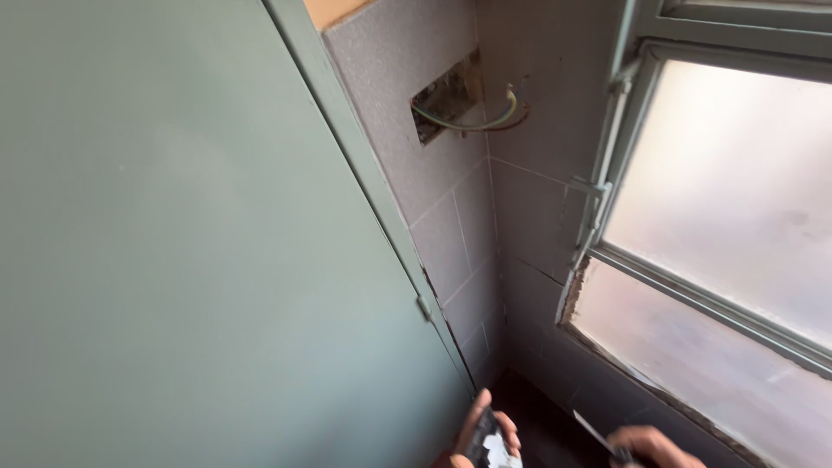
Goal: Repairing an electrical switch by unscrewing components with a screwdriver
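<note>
At the bottom edge, my left hand (485, 433) holds a small dark electrical fitting with a white part (492, 448), thumb and fingers wrapped around it. To its right, my right hand (654, 446) grips a thin tool with a narrow metal blade (594, 431) that points up and left toward the fitting. Both hands are cut off by the frame's lower edge. High on the tiled wall is a rectangular open wall box (446, 95), and loose green and yellow wires (485, 121) curl out of it to the right.
A grey-green door (191, 243) fills the left half, its edge running diagonally down to the corner. Grey wall tiles (459, 225) meet in the corner. A frosted window (737, 217) with a metal frame and latch (594, 204) takes up the right side.
</note>
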